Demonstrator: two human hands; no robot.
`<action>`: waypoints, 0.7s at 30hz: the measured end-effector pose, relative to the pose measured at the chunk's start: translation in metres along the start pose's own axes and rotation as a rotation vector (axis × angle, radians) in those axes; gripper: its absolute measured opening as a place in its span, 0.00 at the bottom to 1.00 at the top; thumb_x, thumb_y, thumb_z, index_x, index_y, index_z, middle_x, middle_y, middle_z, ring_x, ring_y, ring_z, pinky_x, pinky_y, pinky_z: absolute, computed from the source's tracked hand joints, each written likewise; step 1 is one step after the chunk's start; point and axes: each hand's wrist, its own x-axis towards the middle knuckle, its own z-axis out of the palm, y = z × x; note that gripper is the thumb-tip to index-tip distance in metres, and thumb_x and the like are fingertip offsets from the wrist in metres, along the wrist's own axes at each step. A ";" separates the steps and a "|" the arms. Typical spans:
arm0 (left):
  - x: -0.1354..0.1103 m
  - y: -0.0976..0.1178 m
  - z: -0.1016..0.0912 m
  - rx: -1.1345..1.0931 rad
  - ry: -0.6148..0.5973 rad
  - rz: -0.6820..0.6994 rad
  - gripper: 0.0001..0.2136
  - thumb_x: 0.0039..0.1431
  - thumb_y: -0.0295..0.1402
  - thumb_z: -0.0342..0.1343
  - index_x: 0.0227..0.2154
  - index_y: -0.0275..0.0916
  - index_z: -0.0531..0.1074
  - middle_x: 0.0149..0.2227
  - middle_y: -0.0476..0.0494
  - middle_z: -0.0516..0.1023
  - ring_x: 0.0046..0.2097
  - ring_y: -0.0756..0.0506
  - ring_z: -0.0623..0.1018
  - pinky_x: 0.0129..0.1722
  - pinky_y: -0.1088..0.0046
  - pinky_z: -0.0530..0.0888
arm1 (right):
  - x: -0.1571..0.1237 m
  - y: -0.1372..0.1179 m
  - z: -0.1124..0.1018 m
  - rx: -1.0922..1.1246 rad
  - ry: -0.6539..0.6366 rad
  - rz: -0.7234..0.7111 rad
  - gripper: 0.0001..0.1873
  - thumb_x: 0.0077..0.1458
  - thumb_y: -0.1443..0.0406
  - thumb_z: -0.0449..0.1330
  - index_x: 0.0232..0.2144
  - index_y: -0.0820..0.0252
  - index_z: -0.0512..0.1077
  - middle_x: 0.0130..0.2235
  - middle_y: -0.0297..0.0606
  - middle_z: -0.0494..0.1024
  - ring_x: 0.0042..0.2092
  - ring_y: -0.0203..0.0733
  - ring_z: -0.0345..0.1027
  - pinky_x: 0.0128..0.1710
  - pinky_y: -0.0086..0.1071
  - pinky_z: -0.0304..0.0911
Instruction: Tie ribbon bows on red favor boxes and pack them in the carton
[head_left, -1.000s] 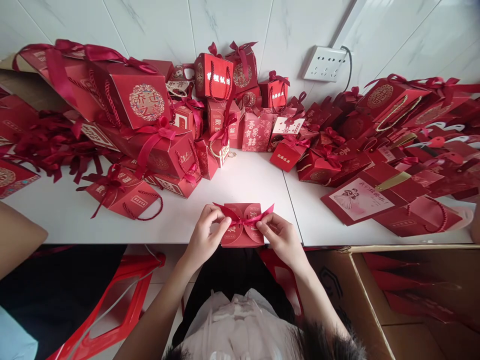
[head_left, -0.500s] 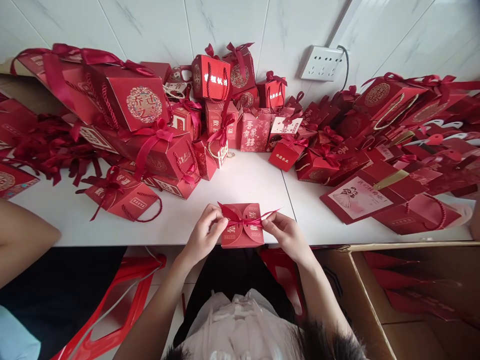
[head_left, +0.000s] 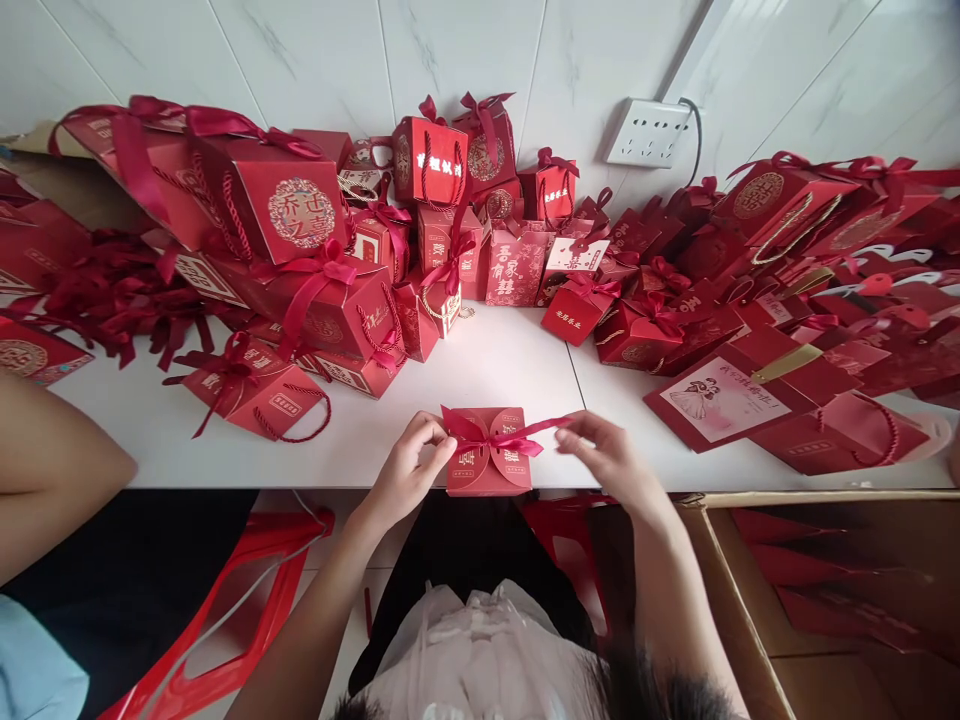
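Note:
A small red gift box point(head_left: 487, 470) with rounded flaps and gold characters lies at the near edge of the white table point(head_left: 495, 370). A red ribbon point(head_left: 499, 437) crosses its top in a half-tied bow. My left hand point(head_left: 409, 470) pinches the ribbon's left loop at the box's upper left corner. My right hand point(head_left: 611, 455) is out to the right of the box, pinching the ribbon's right tail, which runs taut from the knot.
Many red gift boxes and bags point(head_left: 315, 250) with ribbons are piled along the wall and down the right side. A wall socket point(head_left: 649, 130) is behind them. Another person's arm point(head_left: 52, 475) rests at the left. An open cardboard box point(head_left: 840, 600) stands at the lower right, a red stool point(head_left: 247, 590) below.
My right hand has moved right, away from the box, drawing the ribbon tail out longer. My left hand keeps its hold on the loop. The box has stayed in place.

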 end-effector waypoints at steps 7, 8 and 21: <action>-0.002 0.003 0.003 0.099 0.168 0.095 0.04 0.59 0.33 0.51 0.31 0.41 0.62 0.32 0.49 0.68 0.36 0.49 0.71 0.39 0.72 0.70 | 0.021 -0.063 0.026 -0.483 0.004 -0.475 0.07 0.56 0.62 0.58 0.30 0.59 0.73 0.34 0.39 0.74 0.37 0.40 0.69 0.39 0.33 0.64; -0.002 0.004 0.004 0.134 0.205 0.144 0.03 0.58 0.31 0.52 0.31 0.41 0.62 0.32 0.49 0.68 0.36 0.49 0.71 0.39 0.71 0.70 | 0.030 -0.066 0.035 -0.543 -0.128 -0.498 0.06 0.56 0.63 0.59 0.32 0.60 0.74 0.36 0.40 0.74 0.39 0.41 0.69 0.41 0.34 0.64; 0.001 0.038 0.001 0.640 -0.026 0.397 0.15 0.58 0.18 0.45 0.39 0.40 0.72 0.37 0.47 0.77 0.41 0.45 0.72 0.43 0.63 0.59 | 0.077 -0.047 0.062 -0.245 -0.731 -0.382 0.06 0.52 0.69 0.56 0.32 0.63 0.74 0.34 0.36 0.78 0.36 0.36 0.72 0.36 0.28 0.66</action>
